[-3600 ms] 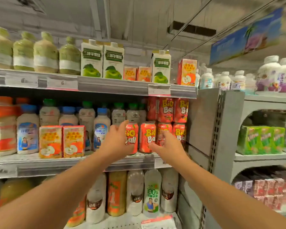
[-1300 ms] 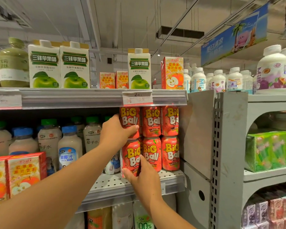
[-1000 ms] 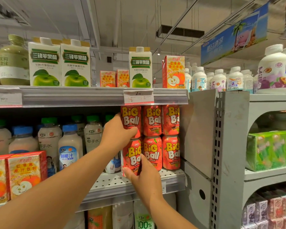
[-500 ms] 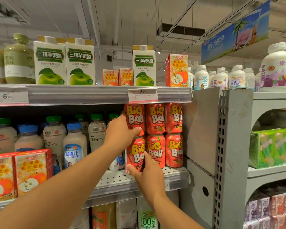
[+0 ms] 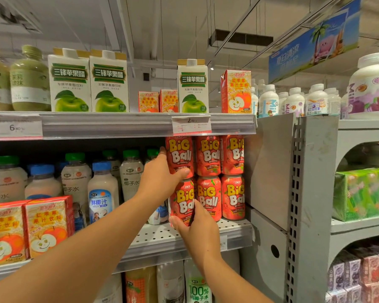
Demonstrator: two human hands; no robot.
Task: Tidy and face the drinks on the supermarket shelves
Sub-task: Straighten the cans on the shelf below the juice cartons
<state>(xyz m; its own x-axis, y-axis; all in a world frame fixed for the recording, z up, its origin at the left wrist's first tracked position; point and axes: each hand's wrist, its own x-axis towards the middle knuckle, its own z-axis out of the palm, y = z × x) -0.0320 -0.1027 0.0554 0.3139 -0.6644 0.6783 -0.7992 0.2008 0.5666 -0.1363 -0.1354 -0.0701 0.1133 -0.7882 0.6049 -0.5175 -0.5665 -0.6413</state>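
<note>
While the left hand (image 5: 160, 178) grips the upper Big Ball can (image 5: 179, 156) and the right hand (image 5: 197, 228) pinches the lower Big Ball can (image 5: 183, 203) beneath it, both stand at the center of the frame, on the middle shelf (image 5: 162, 237). The risk, as I judge it – turning the lower can may unseat the upper one – then the 2-high stack tips forward.
</note>
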